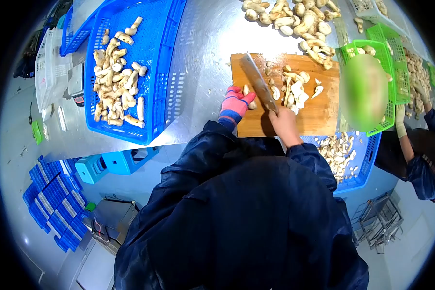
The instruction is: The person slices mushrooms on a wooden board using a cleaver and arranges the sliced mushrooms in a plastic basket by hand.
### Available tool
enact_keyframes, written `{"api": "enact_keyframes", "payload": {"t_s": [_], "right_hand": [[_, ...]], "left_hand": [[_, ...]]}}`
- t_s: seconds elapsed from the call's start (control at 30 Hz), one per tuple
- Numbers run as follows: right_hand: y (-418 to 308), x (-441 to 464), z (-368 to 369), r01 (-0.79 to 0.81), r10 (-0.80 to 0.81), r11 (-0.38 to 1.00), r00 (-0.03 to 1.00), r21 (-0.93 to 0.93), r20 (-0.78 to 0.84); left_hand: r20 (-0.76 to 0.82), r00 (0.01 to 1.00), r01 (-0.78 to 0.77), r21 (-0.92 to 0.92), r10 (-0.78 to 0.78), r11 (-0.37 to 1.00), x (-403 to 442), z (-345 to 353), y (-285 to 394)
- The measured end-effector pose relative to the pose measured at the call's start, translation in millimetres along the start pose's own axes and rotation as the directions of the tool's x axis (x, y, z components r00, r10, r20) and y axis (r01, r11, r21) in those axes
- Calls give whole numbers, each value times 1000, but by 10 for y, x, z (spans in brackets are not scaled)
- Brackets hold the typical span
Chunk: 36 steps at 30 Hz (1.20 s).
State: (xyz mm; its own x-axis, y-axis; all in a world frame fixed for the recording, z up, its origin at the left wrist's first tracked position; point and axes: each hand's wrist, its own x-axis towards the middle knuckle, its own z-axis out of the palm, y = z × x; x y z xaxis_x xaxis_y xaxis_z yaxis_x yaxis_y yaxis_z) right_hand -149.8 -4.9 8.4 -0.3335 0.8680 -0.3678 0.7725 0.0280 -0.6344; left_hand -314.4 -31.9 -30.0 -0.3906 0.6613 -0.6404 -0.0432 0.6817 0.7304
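On the wooden cutting board (pixel 319 121), my right hand (pixel 285 125) grips the handle of a cleaver (pixel 260 82), its blade slanting up and to the left. My left hand (pixel 237 102), in a pink and blue glove, pinches a mushroom (pixel 249 98) at the board's left edge, just left of the blade. Cut mushroom pieces (pixel 295 92) lie to the right of the cleaver, with a few small bits near the blade's far end. A heap of whole mushrooms (pixel 299 19) spills from the metal table onto the board's far right corner.
At left stands a blue crate (pixel 152 121) with whole mushrooms. A lower blue crate (pixel 367 169) holding slices sits below the board's right side. Green baskets (pixel 391 36) line the right, partly covered by a blur. A co-worker's gloved hand (pixel 400 121) is at far right.
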Motion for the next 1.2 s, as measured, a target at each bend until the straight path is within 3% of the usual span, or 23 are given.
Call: {"api": "enact_keyframes", "payload": {"t_s": [0.03, 0.07, 0.17, 0.2, 0.23, 0.27, 0.3, 0.33, 0.37, 0.43, 0.47, 0.5, 0.53, 0.57, 0.63, 0.73, 0.77, 0.9, 1.03, 1.07, 1.1, 1.17, 1.2], "right_hand": [[13, -31, -70, 9, -9, 1000, 998, -2, -66], [15, -66, -142, -94, 91, 994, 993, -47, -79], [239, -119, -146, -182, 182, 983, 979, 16, -96], [318, -122, -103, -183, 184, 983, 977, 14, -109], [292, -129, -115, -191, 197, 980, 973, 58, -122], [271, -121, -112, -187, 194, 980, 972, 60, -134], [261, -133, -104, -189, 196, 980, 970, 62, -141], [260, -144, -98, -169, 176, 984, 971, 53, -160], [265, -137, -89, -149, 155, 988, 971, 43, -180], [268, -142, -82, -148, 159, 987, 969, 69, -187], [268, -152, -86, -125, 138, 989, 970, 74, -200], [269, -158, -84, -103, 117, 992, 970, 79, -213], [258, -153, -83, -110, 127, 990, 966, 86, -225], [250, -162, -83, -123, 141, 988, 962, 92, -232], [223, -148, -96, -175, 191, 980, 959, 94, -210], [207, -181, -88, -179, 199, 978, 954, 107, -223], [219, -173, -89, -180, 201, 977, 953, 110, -228], [215, -183, -75, -152, 178, 981, 948, 116, -265], [176, -159, -154, -193, 207, 977, 959, 91, -194], [201, -164, -147, -174, 190, 980, 960, 95, -204], [224, -158, -140, -152, 171, 983, 961, 100, -218], [248, -159, -155, -132, 146, 988, 968, 82, -206], [250, -156, -177, -117, 129, 991, 971, 72, -203]], "left_hand": [[-39, 999, -23, 154, 29, 988, 11, -27, 39], [-76, 971, -181, 395, 228, 901, 53, -29, -4], [11, 906, -342, 609, 424, 715, 244, 29, -45], [21, 876, -414, 544, 482, 730, 338, 31, -33], [75, 946, -325, 183, 316, 928, 509, -6, 19], [205, 964, -133, -183, 170, 974, 705, -68, 76], [382, 922, 137, -481, 67, 866, 838, -117, 149], [418, 897, 219, -702, 144, 678, 862, -161, 395], [536, 772, 237, -740, 340, 629, 1042, -235, 509], [338, 870, 31, -765, 359, 644, 1364, -131, 832], [426, 856, 186, -783, 293, 593, 1590, -141, 1051], [233, 951, -4, -645, 202, 764, 1514, -108, 1435], [103, 948, -258, -306, 301, 916, 1466, -54, 1769], [17, 901, -433, 104, 434, 895, 1459, 5, 1958], [178, 564, -668, 672, 806, 319, 1860, 90, 1942], [289, 708, -667, 574, 644, 476, 2196, 0, 1921], [329, 616, -726, 591, 716, 353, 2198, -93, 1909], [278, 788, -606, 184, 550, 774, 1837, -396, 1786], [621, 760, -599, 557, 190, 575, 1100, -369, 1229], [558, 790, -608, 667, 252, 431, 869, -245, 1024], [501, 858, -499, 753, 117, 430, 660, -115, 921], [458, 855, -518, 786, 245, 337, 461, -19, 644], [429, 860, -509, 754, 277, 415, 392, -77, 587]]}}
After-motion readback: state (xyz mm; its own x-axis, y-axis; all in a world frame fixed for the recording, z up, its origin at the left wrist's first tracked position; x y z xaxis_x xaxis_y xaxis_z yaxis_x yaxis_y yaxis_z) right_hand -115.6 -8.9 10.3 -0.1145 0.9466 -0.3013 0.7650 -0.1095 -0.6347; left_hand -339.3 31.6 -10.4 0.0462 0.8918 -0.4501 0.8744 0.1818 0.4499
